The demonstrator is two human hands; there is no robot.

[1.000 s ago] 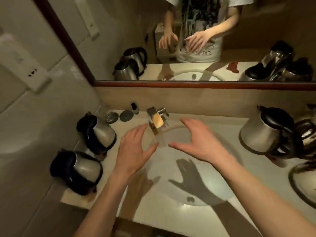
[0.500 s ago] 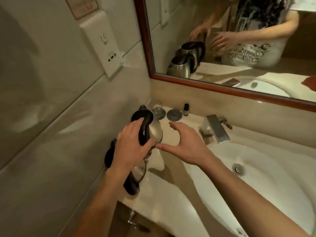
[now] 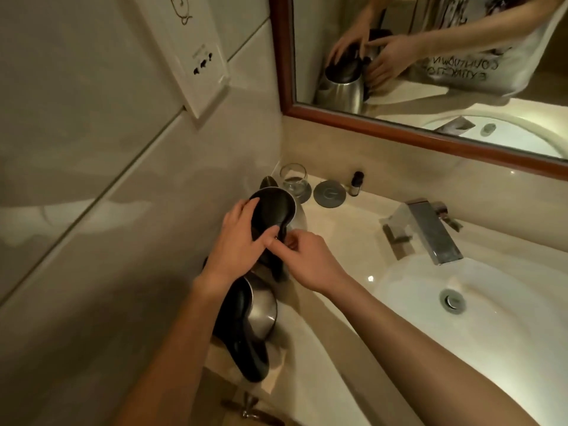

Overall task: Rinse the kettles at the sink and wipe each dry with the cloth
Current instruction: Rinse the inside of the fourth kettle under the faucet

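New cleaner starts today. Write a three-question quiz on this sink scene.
1. True or false: the tap is running.
2. Which hand lies on the far kettle's black lid? A) left hand B) right hand
3. Fill in: a second kettle stands nearer the person; behind both, by the wall, stands a drinking ____.

Key: 1 false; 2 A; 3 glass.

The left hand is covering the near rim of the far kettle, hiding the handle top. The right hand is masking its fingertips' contact point; grip undeterminable. The left forearm is concealing part of the near kettle. The sink is running off the right edge. The small bottle label is proving too small to read.
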